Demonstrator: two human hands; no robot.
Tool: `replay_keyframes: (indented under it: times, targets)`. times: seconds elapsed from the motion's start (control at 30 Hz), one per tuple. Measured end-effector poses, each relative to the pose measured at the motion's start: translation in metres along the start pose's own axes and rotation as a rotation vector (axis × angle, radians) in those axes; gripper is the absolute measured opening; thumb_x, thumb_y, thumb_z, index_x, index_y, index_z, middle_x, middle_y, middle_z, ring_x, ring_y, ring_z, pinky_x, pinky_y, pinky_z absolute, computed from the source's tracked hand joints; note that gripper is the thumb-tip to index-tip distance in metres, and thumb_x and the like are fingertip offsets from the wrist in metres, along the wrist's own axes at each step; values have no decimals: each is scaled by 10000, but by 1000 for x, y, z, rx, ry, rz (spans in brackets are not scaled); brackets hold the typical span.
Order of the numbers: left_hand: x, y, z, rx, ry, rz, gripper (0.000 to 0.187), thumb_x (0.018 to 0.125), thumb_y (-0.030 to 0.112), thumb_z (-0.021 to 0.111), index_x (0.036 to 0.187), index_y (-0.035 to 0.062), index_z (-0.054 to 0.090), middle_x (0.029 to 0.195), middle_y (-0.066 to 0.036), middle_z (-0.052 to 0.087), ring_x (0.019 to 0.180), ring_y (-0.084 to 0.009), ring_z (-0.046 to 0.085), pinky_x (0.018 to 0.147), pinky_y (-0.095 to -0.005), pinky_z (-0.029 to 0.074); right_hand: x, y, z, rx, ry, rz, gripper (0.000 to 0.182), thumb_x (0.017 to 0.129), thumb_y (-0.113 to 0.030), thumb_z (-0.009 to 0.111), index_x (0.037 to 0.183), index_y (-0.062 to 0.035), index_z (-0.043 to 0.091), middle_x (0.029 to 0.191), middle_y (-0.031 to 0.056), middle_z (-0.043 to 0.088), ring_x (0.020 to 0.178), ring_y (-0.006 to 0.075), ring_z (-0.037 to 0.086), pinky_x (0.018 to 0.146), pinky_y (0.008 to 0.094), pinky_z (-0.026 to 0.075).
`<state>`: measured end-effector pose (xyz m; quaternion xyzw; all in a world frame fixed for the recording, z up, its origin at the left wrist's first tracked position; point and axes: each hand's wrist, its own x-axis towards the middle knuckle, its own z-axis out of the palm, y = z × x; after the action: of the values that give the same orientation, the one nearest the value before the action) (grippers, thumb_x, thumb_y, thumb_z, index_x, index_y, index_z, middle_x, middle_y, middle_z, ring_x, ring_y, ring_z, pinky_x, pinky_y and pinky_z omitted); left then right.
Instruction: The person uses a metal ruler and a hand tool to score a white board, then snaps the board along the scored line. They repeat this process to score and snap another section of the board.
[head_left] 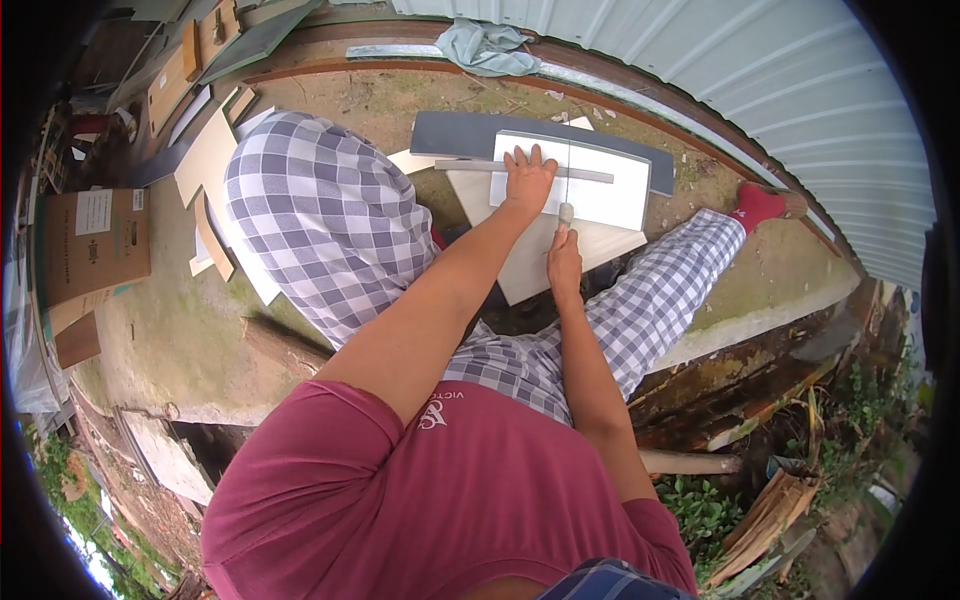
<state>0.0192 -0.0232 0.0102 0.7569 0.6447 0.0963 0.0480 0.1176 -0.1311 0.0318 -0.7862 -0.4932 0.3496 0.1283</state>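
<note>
Thin tool (566, 213): I see its long, skinny part pointing away from the body, from the right hand (564, 265) out over the white board (602, 205). It looks to cross the grey strip (460, 166) (I can't tell if they touch).
Nearer hand: the right one, which has the tool. The left hand (530, 185) is just to the left of it, a bit farther from the body.
Right fingers: closed around the fat, pale handle.
Left fingers: spread out, lying on the white board. The strip seems to go under this hand.
Grey strip: its long way runs left to right, nearly square to the tool.
Dark board (455, 135): partly under the white board, at its far side.
Pale wood board (518, 262): under the white board, nearer the body.
How many: two hands, one tool, one white board, one grey strip, one dark board, one blue cloth (485, 47), one cardboard box (95, 262). The wood pieces off to the left overlap (too muddled for me to count).
</note>
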Motion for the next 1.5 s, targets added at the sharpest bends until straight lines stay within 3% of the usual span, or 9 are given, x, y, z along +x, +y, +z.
replay_keyframes:
  times: [1.5]
  targets:
    - [-2,-1,0,-12,88,23,180,789,118,516,957,125,579,1264,-165,462,1124,-452,428,917,-616,298,0,2,-3,65,8,-11,460,945,-442,245,1036,-36,442,912,305,582,882,498,534,756,554,399]
